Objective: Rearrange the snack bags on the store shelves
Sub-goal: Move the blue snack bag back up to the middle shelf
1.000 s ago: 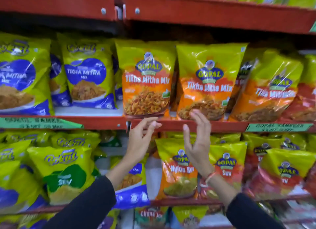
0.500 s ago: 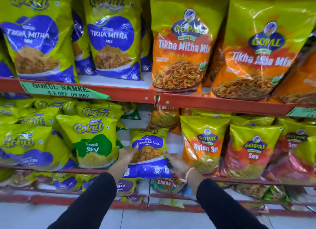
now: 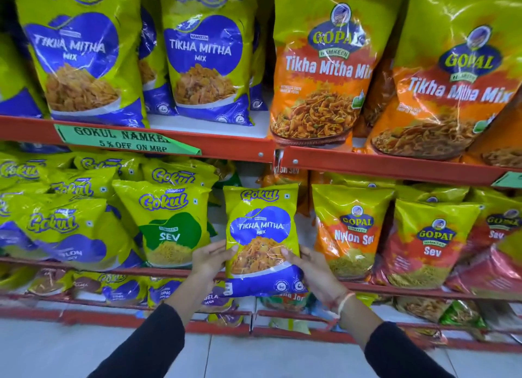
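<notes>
1. Head view: my left hand (image 3: 210,260) and right hand (image 3: 312,267) clasp the small Gokul Tikha Mitha bag (image 3: 262,240) by its lower side edges, thumbs on its front.
2. Bag held upright before the middle shelf (image 3: 395,288), between the Gokul Sev bag (image 3: 166,222) and the Nylon Sev bag (image 3: 350,230).
3. Assessment: light, soft, slick film, crushable contents; edge holds suit.
</notes>
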The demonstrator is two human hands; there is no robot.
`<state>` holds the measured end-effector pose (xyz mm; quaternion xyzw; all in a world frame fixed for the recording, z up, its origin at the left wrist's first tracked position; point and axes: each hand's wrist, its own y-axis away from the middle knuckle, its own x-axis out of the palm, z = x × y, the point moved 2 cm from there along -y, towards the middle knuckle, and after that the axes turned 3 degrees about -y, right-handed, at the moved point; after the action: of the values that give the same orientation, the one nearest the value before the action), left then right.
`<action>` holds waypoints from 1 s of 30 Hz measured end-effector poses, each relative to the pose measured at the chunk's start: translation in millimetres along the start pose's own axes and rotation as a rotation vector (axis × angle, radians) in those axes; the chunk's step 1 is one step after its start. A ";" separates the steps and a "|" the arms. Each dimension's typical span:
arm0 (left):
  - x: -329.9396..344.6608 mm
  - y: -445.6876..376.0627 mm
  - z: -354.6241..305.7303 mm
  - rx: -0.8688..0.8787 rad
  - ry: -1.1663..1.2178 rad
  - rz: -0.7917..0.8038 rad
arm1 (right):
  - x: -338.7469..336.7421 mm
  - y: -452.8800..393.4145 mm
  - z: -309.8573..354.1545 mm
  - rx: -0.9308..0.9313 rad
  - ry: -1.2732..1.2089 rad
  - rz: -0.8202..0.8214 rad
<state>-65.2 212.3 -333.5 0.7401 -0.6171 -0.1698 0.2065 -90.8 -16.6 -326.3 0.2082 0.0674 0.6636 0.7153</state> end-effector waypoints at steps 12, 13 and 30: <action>-31.0 82.9 -39.7 0.198 0.035 0.122 | 3.9 62.9 47.8 -0.126 0.129 0.094; -33.4 89.4 -48.1 0.227 0.037 0.123 | 6.9 65.0 53.5 -0.145 0.132 0.104; -64.0 107.3 -255.6 0.793 0.107 0.028 | 105.0 46.2 246.9 -0.727 0.171 0.168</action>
<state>-37.9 283.4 -59.4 0.7618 -0.6331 0.1233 -0.0610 -29.8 36.1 -66.3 -0.1102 -0.1303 0.7157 0.6772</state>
